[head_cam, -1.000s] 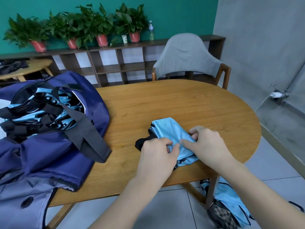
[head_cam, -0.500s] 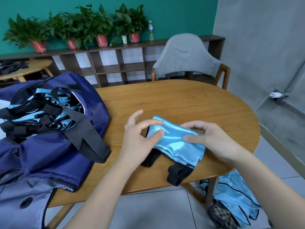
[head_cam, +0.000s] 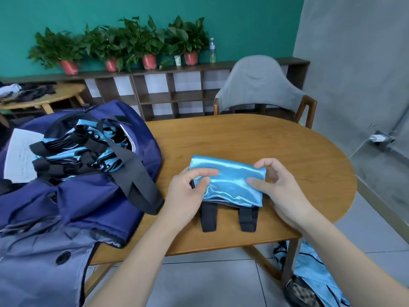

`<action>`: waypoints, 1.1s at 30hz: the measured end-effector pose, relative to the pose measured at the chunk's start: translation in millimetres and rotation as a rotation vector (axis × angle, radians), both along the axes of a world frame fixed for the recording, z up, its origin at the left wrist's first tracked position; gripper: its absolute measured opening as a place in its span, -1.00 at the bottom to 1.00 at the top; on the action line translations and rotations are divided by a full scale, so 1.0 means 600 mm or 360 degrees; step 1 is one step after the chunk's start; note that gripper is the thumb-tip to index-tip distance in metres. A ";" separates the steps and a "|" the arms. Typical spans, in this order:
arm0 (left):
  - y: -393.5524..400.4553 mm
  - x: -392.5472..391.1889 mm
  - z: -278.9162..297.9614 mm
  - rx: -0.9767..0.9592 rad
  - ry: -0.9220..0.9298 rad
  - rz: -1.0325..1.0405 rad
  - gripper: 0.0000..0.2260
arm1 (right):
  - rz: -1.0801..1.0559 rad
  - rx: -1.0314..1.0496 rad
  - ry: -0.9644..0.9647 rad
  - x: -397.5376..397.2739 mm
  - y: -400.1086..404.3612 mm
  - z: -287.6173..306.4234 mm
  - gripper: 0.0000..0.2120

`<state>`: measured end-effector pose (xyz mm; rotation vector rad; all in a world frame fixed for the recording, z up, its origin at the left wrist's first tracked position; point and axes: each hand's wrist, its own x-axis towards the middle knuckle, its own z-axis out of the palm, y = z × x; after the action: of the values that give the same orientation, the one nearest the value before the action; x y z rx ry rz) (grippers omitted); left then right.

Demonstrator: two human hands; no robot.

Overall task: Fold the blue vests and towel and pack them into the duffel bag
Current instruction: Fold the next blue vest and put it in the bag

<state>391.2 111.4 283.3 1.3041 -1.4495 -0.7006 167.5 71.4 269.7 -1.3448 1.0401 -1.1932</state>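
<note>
Head view shows you holding one shiny blue vest just above the near part of the wooden counter. It is folded into a small flat bundle. Your left hand pinches its left end, thumb on top and fingers wrapped around the edge. Your right hand grips the right end the same way, thumb pressed on the cloth. Two hands, one at each end — that looks like the way to keep slippery cloth from sliding open.

Two black straps hang out of the bottom of the bundle and lie on the counter. They are not tucked in, so they may flop about when you lift it.

Your duffel bag sits wide open on the left end of the counter, near your left hand. Folded vests already fill its mouth. I think it is kept open and near so you only need a short move to drop this one in.

More blue cloth waits on the floor under the counter's right side — I cannot tell if it is vests or the towel.
</note>
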 end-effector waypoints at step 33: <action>-0.092 0.531 0.230 -0.0021 -0.0358 0.0571 -0.66 | 0.0022 -0.0571 0.0517 0.646 -0.111 0.278 -0.68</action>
<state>709.9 56.3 421.6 1.6195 -1.3400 -0.3142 555.2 4.9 436.7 -1.8709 1.0702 -1.2148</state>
